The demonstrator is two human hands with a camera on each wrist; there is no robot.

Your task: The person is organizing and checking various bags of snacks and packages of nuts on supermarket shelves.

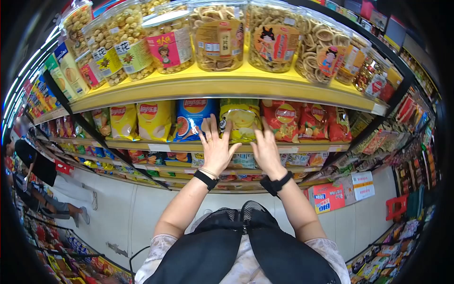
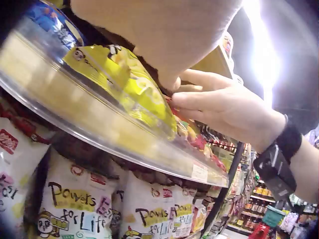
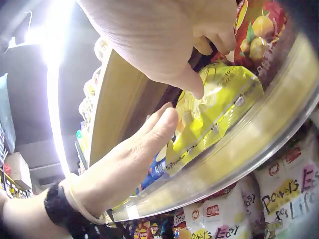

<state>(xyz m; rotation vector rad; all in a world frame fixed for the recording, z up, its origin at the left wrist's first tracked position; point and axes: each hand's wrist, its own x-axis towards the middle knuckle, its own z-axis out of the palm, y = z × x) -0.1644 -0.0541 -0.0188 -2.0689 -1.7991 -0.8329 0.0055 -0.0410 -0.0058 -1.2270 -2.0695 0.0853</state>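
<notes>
A yellow-green snack bag [image 1: 241, 124] stands at the front of a shelf, between a blue Lay's chip bag [image 1: 187, 120] and a red one [image 1: 286, 122]. My left hand [image 1: 218, 149] reaches to its left side, fingers extended and overlapping the blue bag's edge. On the other side is my right hand [image 1: 268, 150], fingertips between the yellow bag and the red bag. The right wrist view shows the right thumb against the yellow bag [image 3: 224, 102] and the left fingers [image 3: 154, 130] straight beside it. Some right fingertips are hidden behind the bag.
Just above, a yellow shelf [image 1: 227, 87] holds several plastic snack jars [image 1: 220, 40]. More yellow Lay's bags [image 1: 154, 120] line the left. White snack bags [image 2: 75, 199] fill the shelf below. A red carton [image 1: 327, 198] sits on the floor at right; people stand at far left.
</notes>
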